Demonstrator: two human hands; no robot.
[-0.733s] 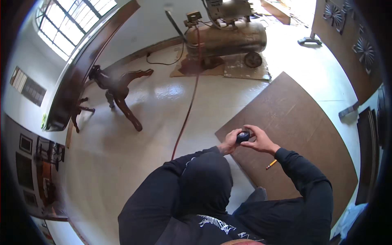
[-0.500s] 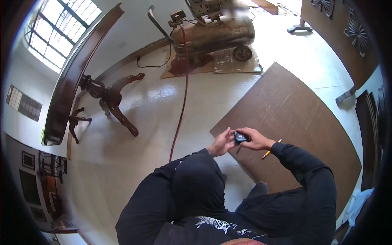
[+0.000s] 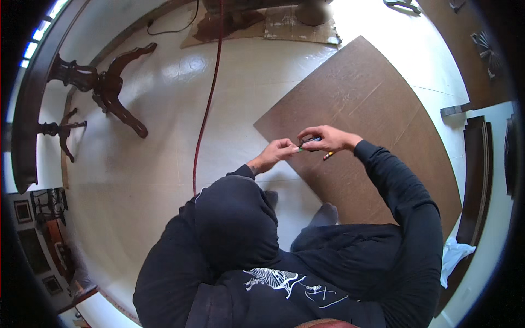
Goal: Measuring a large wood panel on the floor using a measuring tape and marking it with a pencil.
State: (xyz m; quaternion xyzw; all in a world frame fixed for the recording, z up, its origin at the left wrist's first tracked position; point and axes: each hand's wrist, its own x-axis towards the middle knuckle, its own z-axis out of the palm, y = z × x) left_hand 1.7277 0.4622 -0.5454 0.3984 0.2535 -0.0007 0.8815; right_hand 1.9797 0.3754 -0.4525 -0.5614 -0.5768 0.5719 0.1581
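Left hand: the left hand (image 3: 280, 150) is curled nearly closed, its fingertips pinched on the left end of a small dark tool (image 3: 311, 142), where a bit of green shows.
Right hand: the right hand (image 3: 327, 139) is cupped over the same small dark tool and grips it from the right; the fingers are bent around it, not spread.
Small dark tool: it sits between the two hands, held just above the near left edge of the brown board (image 3: 377, 109); what kind of tool it is cannot be told.
Pencil: a short yellow pencil (image 3: 328, 156) lies on the board just under the right hand.
Brown board: a large flat panel on the pale floor (image 3: 158, 164), reaching from the hands to the far right.
Red hose: a thin red hose (image 3: 205, 109) runs across the floor, left of the hands, from far to near.
Table base: a dark carved table base (image 3: 104, 87) lies on its side at far left.
White rag: a white rag (image 3: 454, 257) lies at near right, beside the board's edge.
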